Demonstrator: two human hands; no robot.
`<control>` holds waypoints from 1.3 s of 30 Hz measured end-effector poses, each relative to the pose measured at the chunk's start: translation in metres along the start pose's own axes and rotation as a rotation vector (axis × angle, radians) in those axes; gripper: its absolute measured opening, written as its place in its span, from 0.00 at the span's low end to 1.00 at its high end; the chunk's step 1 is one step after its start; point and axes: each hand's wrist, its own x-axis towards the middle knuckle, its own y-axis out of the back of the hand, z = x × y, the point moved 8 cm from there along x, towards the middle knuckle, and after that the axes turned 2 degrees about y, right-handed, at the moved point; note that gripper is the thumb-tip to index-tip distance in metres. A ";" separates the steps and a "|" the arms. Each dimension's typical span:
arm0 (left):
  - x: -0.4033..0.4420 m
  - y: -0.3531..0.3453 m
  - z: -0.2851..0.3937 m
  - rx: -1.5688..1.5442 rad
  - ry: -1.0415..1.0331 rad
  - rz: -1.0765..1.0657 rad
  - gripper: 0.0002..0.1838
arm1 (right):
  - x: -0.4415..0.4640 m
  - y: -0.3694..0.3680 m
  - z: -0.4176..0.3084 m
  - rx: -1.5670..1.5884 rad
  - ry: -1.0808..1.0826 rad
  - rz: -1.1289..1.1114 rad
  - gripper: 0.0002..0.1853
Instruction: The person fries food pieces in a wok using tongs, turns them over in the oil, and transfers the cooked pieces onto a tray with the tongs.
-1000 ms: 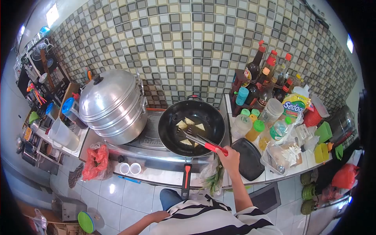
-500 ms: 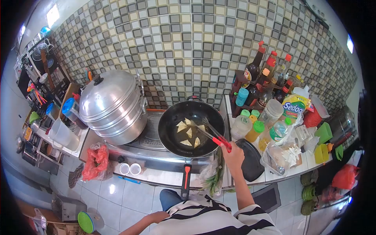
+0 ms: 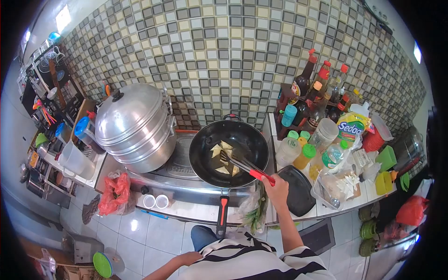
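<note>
My right hand (image 3: pixel 278 190) is closed around the red handles of metal tongs (image 3: pixel 248 168). The tongs' tips are among several pale triangular pieces (image 3: pixel 222 170) in the black pan (image 3: pixel 203 167). The pan sits on the stove (image 3: pixel 181 158), and its black-and-red handle (image 3: pixel 222 215) points toward my body. My left hand (image 3: pixel 191 257) rests against my waist beside the striped shirt; its fingers are hidden.
A large metal steamer pot (image 3: pixel 135 128) stands left of the pan. On the right are a black tray (image 3: pixel 297 191), sauce bottles (image 3: pixel 303 77), jars and a clear container (image 3: pixel 329 190). A red plastic bag (image 3: pixel 114 191) hangs at the counter's front left.
The tongs first moved right and up within the pan, then back left and down among the pieces. My right hand followed. Some pieces have shifted. My left hand has not moved.
</note>
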 end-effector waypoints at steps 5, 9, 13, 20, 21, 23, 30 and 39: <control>0.005 -0.008 -0.008 -0.013 0.074 -0.080 0.17 | 0.000 0.002 -0.007 0.095 0.057 -0.036 0.19; 0.007 -0.008 -0.007 0.023 0.043 -0.071 0.17 | 0.004 0.004 -0.004 0.038 -0.045 0.042 0.20; 0.007 -0.009 -0.010 0.020 0.037 -0.044 0.16 | 0.011 -0.009 0.015 0.015 -0.121 0.085 0.22; 0.008 -0.011 -0.008 0.012 0.052 -0.110 0.17 | 0.015 -0.036 0.025 0.214 -0.155 -0.021 0.23; 0.008 -0.010 -0.007 0.044 0.056 -0.120 0.17 | 0.015 -0.038 0.024 0.247 -0.164 -0.033 0.23; 0.007 -0.012 -0.009 0.077 0.060 -0.130 0.17 | 0.017 -0.040 0.021 0.280 -0.172 -0.045 0.23; 0.007 -0.007 -0.008 0.057 0.036 -0.088 0.16 | 0.023 -0.046 0.012 0.213 -0.123 -0.007 0.22; 0.011 -0.017 -0.025 0.080 0.034 -0.095 0.15 | 0.020 -0.025 0.004 0.033 -0.131 0.058 0.22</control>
